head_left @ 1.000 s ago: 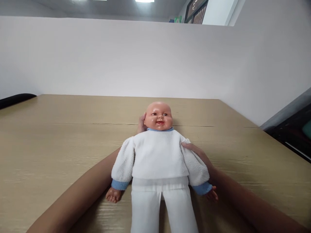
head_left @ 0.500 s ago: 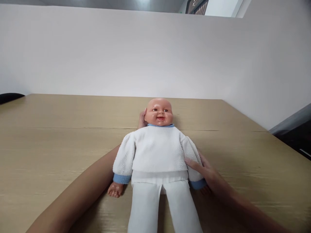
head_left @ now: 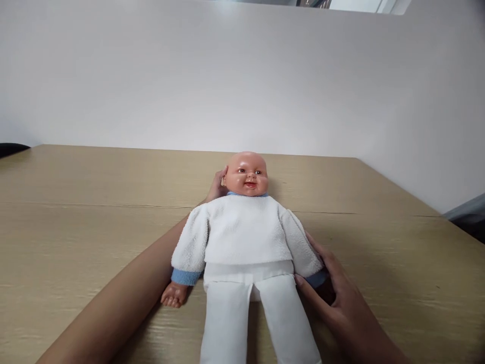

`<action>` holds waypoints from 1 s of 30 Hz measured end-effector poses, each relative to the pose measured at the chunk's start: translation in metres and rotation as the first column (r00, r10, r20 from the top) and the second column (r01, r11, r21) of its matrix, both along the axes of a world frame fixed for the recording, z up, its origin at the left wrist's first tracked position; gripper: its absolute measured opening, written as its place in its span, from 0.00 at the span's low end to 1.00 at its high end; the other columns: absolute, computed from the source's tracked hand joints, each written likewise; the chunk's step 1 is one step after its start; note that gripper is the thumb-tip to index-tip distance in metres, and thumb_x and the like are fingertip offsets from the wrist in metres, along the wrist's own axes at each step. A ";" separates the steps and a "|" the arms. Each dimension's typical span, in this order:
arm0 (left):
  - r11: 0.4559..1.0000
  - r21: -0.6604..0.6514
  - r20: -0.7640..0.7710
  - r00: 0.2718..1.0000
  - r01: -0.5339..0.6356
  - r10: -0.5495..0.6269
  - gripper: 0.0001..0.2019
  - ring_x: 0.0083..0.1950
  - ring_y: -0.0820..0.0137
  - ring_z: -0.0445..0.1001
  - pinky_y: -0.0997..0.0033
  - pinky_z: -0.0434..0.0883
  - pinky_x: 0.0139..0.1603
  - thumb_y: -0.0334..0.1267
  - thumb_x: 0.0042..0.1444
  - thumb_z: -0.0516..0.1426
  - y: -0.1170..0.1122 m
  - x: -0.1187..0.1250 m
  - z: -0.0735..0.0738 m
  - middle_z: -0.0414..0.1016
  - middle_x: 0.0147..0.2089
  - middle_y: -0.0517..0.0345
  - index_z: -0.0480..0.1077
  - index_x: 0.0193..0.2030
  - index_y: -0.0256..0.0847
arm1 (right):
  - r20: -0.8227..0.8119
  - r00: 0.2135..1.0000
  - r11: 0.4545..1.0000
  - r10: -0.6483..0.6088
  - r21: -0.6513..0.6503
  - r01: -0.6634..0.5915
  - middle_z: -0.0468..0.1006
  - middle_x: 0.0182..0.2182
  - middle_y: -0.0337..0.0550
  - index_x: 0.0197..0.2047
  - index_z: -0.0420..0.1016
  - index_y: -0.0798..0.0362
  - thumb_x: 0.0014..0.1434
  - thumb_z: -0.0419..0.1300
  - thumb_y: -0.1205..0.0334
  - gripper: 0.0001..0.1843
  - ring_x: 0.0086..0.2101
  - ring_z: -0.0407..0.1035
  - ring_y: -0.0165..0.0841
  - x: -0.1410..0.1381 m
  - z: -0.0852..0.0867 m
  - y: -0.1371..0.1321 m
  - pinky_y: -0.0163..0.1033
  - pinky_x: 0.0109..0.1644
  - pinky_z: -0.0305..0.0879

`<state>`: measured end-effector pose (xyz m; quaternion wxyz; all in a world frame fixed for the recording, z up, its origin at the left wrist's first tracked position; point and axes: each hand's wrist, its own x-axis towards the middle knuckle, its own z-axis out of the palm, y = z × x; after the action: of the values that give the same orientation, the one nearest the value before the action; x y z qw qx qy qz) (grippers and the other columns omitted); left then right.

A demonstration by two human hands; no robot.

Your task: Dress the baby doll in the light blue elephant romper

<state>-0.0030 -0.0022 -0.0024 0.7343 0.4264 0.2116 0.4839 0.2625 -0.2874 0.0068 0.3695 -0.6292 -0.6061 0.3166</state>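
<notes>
A baby doll (head_left: 248,230) in a white fleece top with blue cuffs and white trousers lies face up in front of me, its bald head at the far end. My left hand (head_left: 217,186) cups the head from the side and behind; most of its fingers are hidden there. At the doll's hip on the right side is my right hand (head_left: 333,290). Its thumb rests against the trouser waist, while the fingers reach along the outside of the sleeve, partly hidden. Between them sits the doll's cuff (head_left: 317,278).
The doll is on a wooden table (head_left: 94,237) with a seam running across it. A white wall (head_left: 189,76) rises behind the far edge. Dark objects show past the table at the left edge (head_left: 13,149) and right edge (head_left: 470,222).
My right hand has slid down from the doll's sleeve to its hip, the thumb now on the trouser waist. My left hand stays at the head. The camera view has tipped slightly downward.
</notes>
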 end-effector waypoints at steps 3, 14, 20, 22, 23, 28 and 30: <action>0.992 -0.089 -0.016 0.996 0.090 -0.092 0.35 0.75 0.44 0.73 0.48 0.69 0.79 0.69 0.62 0.59 -0.002 -0.006 -0.001 0.86 0.61 0.51 0.82 0.60 0.41 | -0.032 0.999 1.000 -0.012 -0.010 0.012 0.66 0.77 0.47 0.80 0.57 0.35 0.71 0.64 0.40 0.40 0.73 0.63 0.53 0.003 -0.005 -0.001 0.63 0.77 0.64; 0.978 -0.109 -0.054 0.981 0.179 -0.186 0.36 0.73 0.43 0.76 0.48 0.65 0.81 0.67 0.68 0.57 -0.005 -0.005 0.003 0.85 0.63 0.47 0.80 0.65 0.38 | -0.044 0.999 1.000 -0.008 0.003 0.008 0.70 0.74 0.51 0.79 0.60 0.36 0.70 0.66 0.41 0.40 0.68 0.71 0.52 0.012 -0.011 -0.002 0.55 0.70 0.75; 0.986 -0.058 -0.050 0.986 0.155 -0.158 0.31 0.75 0.44 0.73 0.47 0.68 0.80 0.61 0.70 0.59 -0.012 0.000 0.009 0.83 0.66 0.47 0.80 0.65 0.37 | -0.018 1.000 1.000 -0.003 -0.006 0.003 0.71 0.72 0.52 0.78 0.60 0.35 0.70 0.66 0.41 0.39 0.66 0.73 0.52 0.012 -0.009 -0.002 0.56 0.68 0.76; 0.989 -0.058 -0.053 0.988 0.139 -0.142 0.30 0.75 0.44 0.74 0.47 0.68 0.81 0.60 0.70 0.59 -0.015 0.000 0.011 0.84 0.65 0.47 0.81 0.64 0.37 | -0.025 1.000 1.000 -0.011 -0.011 0.011 0.73 0.71 0.53 0.78 0.61 0.36 0.69 0.67 0.41 0.40 0.65 0.74 0.52 0.012 -0.010 -0.003 0.55 0.66 0.78; 0.990 -0.057 -0.057 0.989 0.132 -0.135 0.30 0.75 0.43 0.74 0.46 0.68 0.80 0.60 0.70 0.59 -0.017 0.001 0.012 0.84 0.64 0.48 0.81 0.64 0.37 | -0.029 0.999 1.000 -0.016 -0.014 0.016 0.74 0.70 0.53 0.78 0.62 0.37 0.69 0.67 0.41 0.40 0.64 0.75 0.52 0.013 -0.010 -0.003 0.54 0.65 0.79; 0.988 -0.060 -0.074 0.987 0.140 -0.145 0.29 0.74 0.41 0.74 0.41 0.69 0.79 0.59 0.69 0.60 -0.020 0.000 0.013 0.86 0.62 0.48 0.82 0.63 0.38 | -0.019 1.000 1.000 -0.005 -0.010 0.005 0.75 0.69 0.52 0.78 0.62 0.37 0.69 0.67 0.42 0.39 0.63 0.77 0.51 0.011 -0.008 -0.002 0.52 0.63 0.80; 0.989 -0.060 -0.071 0.988 0.134 -0.138 0.29 0.75 0.42 0.74 0.42 0.69 0.80 0.59 0.69 0.60 -0.020 0.000 0.013 0.86 0.61 0.48 0.82 0.63 0.38 | -0.013 1.000 1.000 0.009 -0.011 -0.009 0.74 0.70 0.51 0.78 0.61 0.36 0.70 0.67 0.42 0.38 0.63 0.76 0.50 0.010 -0.006 -0.003 0.52 0.64 0.80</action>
<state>-0.0031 -0.0226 0.0101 0.7686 0.4373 0.2228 0.4104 0.2729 -0.2900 0.0006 0.3687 -0.6264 -0.6047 0.3257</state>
